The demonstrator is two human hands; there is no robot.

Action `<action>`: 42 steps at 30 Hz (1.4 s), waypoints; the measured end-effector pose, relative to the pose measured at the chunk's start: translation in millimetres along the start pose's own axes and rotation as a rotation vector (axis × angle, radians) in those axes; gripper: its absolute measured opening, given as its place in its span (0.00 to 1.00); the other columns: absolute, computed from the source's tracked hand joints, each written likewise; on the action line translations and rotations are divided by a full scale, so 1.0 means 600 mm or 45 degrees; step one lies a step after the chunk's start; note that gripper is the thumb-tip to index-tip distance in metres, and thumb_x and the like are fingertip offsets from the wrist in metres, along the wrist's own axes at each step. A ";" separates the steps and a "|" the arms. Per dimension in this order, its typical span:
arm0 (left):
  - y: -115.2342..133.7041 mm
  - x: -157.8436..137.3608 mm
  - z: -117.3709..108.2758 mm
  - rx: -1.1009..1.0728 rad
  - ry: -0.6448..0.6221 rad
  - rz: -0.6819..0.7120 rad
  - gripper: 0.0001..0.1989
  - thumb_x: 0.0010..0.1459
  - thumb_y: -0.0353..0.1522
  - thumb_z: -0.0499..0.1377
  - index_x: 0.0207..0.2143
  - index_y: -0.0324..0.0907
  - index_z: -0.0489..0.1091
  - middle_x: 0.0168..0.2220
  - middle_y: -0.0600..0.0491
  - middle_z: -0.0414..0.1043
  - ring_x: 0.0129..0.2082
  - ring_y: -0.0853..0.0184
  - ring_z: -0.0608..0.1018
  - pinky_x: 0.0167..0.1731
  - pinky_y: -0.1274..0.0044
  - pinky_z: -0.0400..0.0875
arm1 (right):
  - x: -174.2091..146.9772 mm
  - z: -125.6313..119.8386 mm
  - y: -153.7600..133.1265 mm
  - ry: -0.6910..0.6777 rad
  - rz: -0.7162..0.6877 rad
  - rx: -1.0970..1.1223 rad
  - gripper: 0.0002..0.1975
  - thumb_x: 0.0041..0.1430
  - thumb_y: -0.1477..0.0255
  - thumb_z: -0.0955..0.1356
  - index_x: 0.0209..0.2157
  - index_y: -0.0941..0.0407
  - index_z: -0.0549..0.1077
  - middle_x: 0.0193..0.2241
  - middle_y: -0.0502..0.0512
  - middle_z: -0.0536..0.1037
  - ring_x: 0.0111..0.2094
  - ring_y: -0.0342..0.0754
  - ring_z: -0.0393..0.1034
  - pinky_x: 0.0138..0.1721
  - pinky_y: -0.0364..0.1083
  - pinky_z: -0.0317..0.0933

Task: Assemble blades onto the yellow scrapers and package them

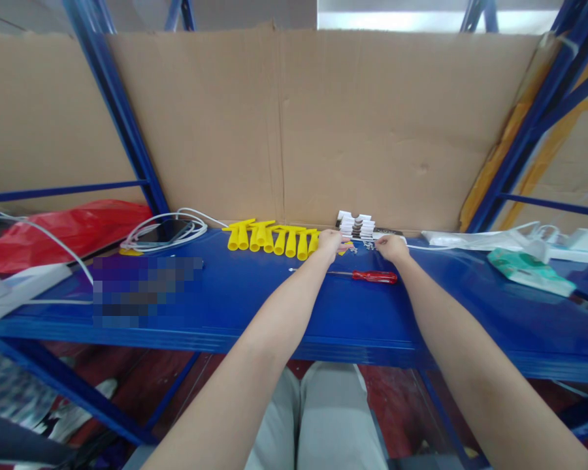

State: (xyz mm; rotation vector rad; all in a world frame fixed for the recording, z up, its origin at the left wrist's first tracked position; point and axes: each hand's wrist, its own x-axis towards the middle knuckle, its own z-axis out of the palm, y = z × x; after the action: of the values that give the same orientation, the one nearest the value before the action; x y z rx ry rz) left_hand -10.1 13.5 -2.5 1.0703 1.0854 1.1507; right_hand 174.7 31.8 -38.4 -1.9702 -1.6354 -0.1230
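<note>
My left hand (330,242) is closed around a yellow plastic handle (344,249), of which only a small part shows past the fingers. Just across from it, my right hand (391,248) has its fingers pinched together beside a scatter of small metal screws (368,245); whatever it holds is too small to see. Behind both hands stands a stack of white slotted pieces (357,225). To the left, several yellow T-shaped handles (279,241) lie in a row with their round ends toward me. A screwdriver (374,277) with a red handle rests in front of my hands, shaft pointing left.
Cardboard (372,124) backs the blue shelf top (255,300). On the left lie a coiled white cable (193,230), a phone (169,232) and a red bag (73,228). A green-white packet (529,271) and a power strip (575,253) are at right.
</note>
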 end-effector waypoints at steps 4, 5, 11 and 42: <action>0.001 0.000 -0.001 -0.003 -0.002 0.009 0.13 0.59 0.23 0.49 0.46 0.35 0.64 0.45 0.39 0.75 0.33 0.63 0.81 0.30 0.79 0.73 | -0.016 -0.020 -0.007 -0.004 0.195 -0.060 0.14 0.55 0.66 0.64 0.37 0.54 0.80 0.39 0.61 0.79 0.43 0.55 0.71 0.41 0.49 0.64; 0.001 -0.001 -0.001 -0.004 0.001 0.008 0.13 0.59 0.23 0.50 0.46 0.36 0.64 0.44 0.39 0.75 0.32 0.63 0.81 0.30 0.79 0.73 | -0.020 -0.025 -0.010 -0.021 0.215 -0.066 0.14 0.55 0.66 0.65 0.38 0.53 0.80 0.39 0.60 0.79 0.44 0.55 0.71 0.42 0.49 0.64; 0.002 -0.003 -0.002 -0.021 0.010 0.003 0.12 0.58 0.23 0.51 0.46 0.36 0.65 0.41 0.41 0.77 0.31 0.64 0.81 0.31 0.79 0.73 | -0.035 -0.036 -0.019 -0.099 0.173 -0.182 0.14 0.51 0.75 0.65 0.36 0.46 0.80 0.44 0.55 0.77 0.50 0.57 0.64 0.49 0.57 0.59; 0.218 0.034 -0.387 1.329 0.465 0.135 0.10 0.43 0.18 0.62 0.17 0.38 0.68 0.14 0.54 0.68 0.25 0.65 0.77 0.33 0.76 0.70 | -0.027 -0.034 -0.023 -0.124 0.126 -0.130 0.20 0.51 0.77 0.63 0.43 0.49 0.78 0.48 0.59 0.76 0.51 0.60 0.66 0.52 0.63 0.57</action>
State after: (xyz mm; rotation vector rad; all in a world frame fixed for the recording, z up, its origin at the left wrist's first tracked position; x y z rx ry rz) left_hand -255.9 63.3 89.3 1.7523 2.0439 0.8472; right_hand 163.7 8.9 -23.4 -2.1607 -1.6168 -0.0749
